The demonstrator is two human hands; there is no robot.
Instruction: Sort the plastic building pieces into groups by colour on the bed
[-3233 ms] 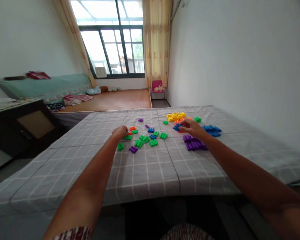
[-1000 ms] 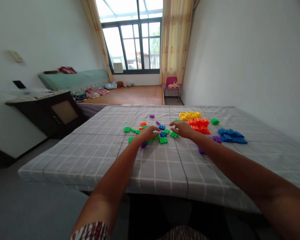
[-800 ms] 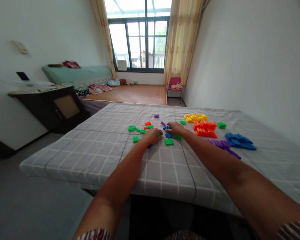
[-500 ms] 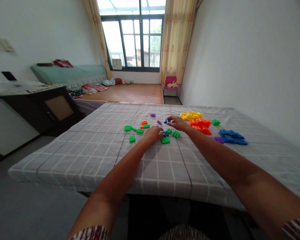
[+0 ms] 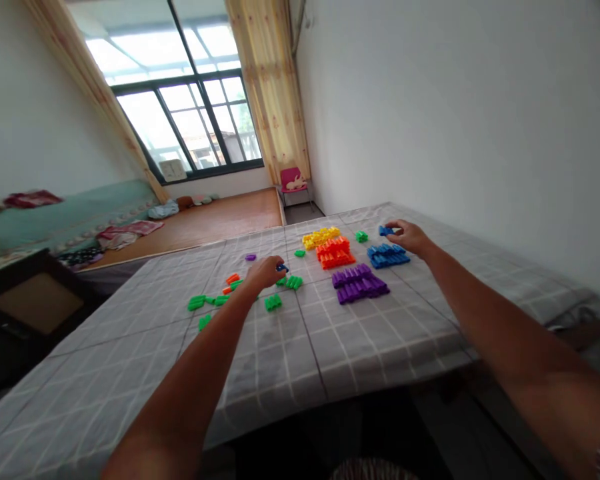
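My right hand pinches a blue block just behind the stacked blue blocks. Around another blue block the fingers of my left hand are closed, beside loose green blocks. Stacked purple blocks lie in front of the blue stack. Left of it are orange blocks and yellow blocks, with a small green group behind.
More green blocks, orange pieces and a purple piece lie on the left of the checked tablecloth. A pink chair and a low bed stand beyond the table.
The view has turned to the right. My right hand has moved with its blue block from the loose pieces to behind the blue stack. My left hand has lifted slightly with a blue block.
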